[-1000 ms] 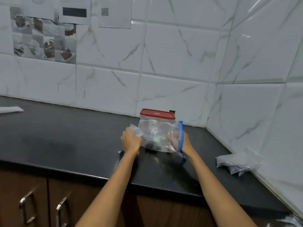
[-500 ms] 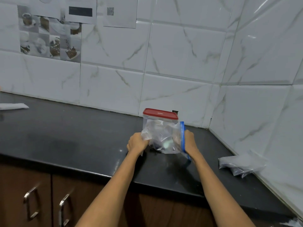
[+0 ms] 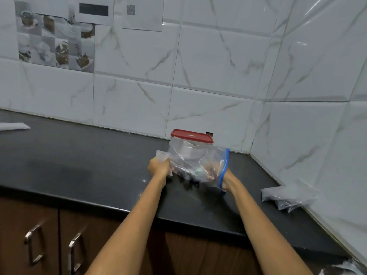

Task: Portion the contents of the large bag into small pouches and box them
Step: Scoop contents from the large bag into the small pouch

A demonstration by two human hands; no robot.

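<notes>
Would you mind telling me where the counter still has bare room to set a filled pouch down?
The widest bare patch of the counter runs between the white packet at far left and the left hand. It is crowded at right: large bag, red-lidded container, right hand and the pouches by the corner wall.

Tiled kitchen corner, dark table (image 3: 79,155).
White marble-veined wall tiles (image 3: 218,66) behind and right of table; printed sheets (image 3: 142,14) and decorative cup tiles (image 3: 55,42) above its left; brown cabinet doors (image 3: 29,235) with metal handles (image 3: 33,245) below.
</notes>
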